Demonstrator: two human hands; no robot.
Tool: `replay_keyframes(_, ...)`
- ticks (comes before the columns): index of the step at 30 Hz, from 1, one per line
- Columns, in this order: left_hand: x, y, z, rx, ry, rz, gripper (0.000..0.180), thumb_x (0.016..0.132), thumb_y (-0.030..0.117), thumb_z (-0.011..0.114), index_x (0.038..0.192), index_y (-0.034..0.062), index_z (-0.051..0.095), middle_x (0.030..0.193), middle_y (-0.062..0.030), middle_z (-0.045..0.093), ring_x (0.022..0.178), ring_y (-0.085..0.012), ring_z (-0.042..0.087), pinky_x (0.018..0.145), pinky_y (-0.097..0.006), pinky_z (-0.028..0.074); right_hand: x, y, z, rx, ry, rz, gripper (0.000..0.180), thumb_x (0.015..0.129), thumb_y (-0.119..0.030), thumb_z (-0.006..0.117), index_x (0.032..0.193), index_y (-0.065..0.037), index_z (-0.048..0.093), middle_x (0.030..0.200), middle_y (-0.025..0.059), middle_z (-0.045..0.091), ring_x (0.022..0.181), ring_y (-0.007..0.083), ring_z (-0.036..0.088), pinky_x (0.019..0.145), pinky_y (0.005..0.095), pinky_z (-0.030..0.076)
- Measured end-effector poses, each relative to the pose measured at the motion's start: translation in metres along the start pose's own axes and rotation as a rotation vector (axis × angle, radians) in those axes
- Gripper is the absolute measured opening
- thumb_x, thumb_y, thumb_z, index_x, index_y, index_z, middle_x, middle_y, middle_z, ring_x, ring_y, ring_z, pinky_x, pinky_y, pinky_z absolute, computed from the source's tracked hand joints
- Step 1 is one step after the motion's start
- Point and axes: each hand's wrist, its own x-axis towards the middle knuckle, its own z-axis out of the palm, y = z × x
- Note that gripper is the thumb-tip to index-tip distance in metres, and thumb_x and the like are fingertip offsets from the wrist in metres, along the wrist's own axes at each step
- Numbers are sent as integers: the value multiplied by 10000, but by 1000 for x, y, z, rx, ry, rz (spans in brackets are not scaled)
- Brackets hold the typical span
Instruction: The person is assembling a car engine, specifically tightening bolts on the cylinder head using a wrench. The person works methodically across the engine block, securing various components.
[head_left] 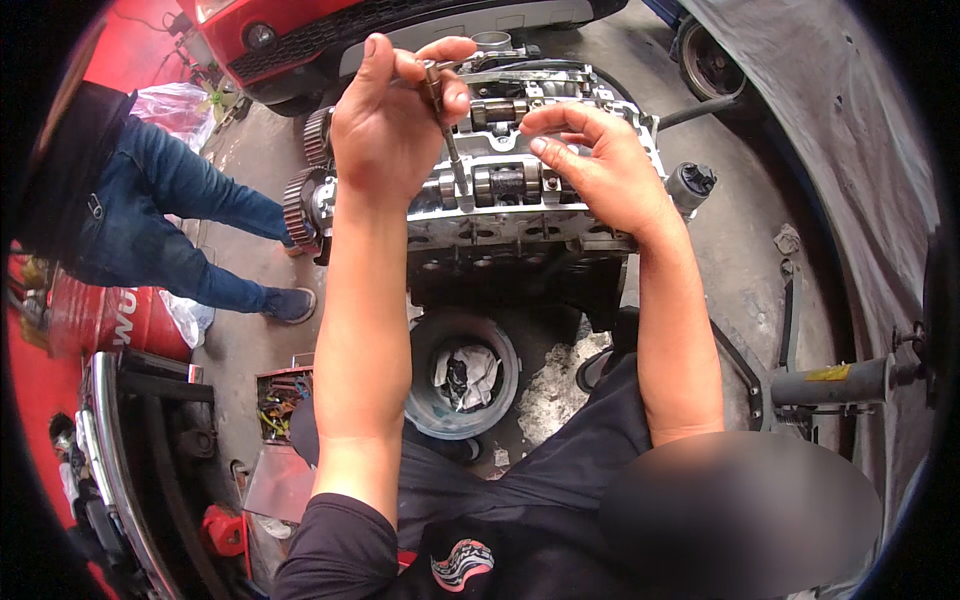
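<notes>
My left hand [385,140] is raised over an engine's cylinder head [540,218], with its fingers closed around the top of a socket wrench [456,160]. The wrench's long thin shaft slants down to the near row of the head, beside a camshaft [505,184]. My right hand [600,155] hovers over the right part of the head, thumb and fingers curved and apart, with nothing visible between them. Two toothed camshaft gears [303,203] stick out at the head's left end, partly behind my left wrist.
Below the engine stands a round tub [420,400] with crumpled rags [470,378] inside. At left a person in jeans [170,220] stands near a red drum [110,320]. An open toolbox [285,405] sits by my left knee. At right is a grey stand arm [830,385]; a red car [300,35] is behind.
</notes>
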Motion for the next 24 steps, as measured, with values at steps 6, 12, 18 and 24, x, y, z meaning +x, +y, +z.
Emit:
replay_keyframes(6, 21, 9, -16, -14, -305, -160, 493, 1120, 399, 386, 929, 100, 728, 1149, -244, 707, 618, -198, 550, 630, -309, 432, 3, 5, -17, 93, 35, 45, 229, 971, -128, 693, 1162, -3, 707, 1104, 88, 751, 1036, 161, 691, 940, 335, 532)
replay_keyframes(12, 20, -4, 16, 146, -25, 168, 497, 1109, 354, 392, 885, 60, 724, 1010, -221, 704, 566, -167, 472, 582, -303, 379, 7, -19, -6, 81, -89, 6, 431, 1000, -129, 674, 1407, -20, 584, 1236, 99, 707, 1125, 160, 659, 1008, 324, 517)
replay_keyframes(18, 61, -53, 64, 9, 32, 58, 210, 967, 115, 566, 851, -24, 672, 820, -179, 708, 592, -247, 634, 573, -353, 542, 22, 6, -5, 81, 30, -9, 191, 995, -124, 652, 1118, 20, 680, 978, 112, 751, 939, 172, 679, 866, 343, 530)
replay_keyframes(24, 50, -72, 59, 432, 16, 186, 367, 993, 155, 469, 1144, -106, 678, 1150, -271, 702, 984, -297, 678, 916, -392, 537, 22, 24, -5, 192, 32, 47, 155, 1024, -92, 610, 1128, 9, 664, 928, 58, 724, 886, 129, 658, 850, 301, 522)
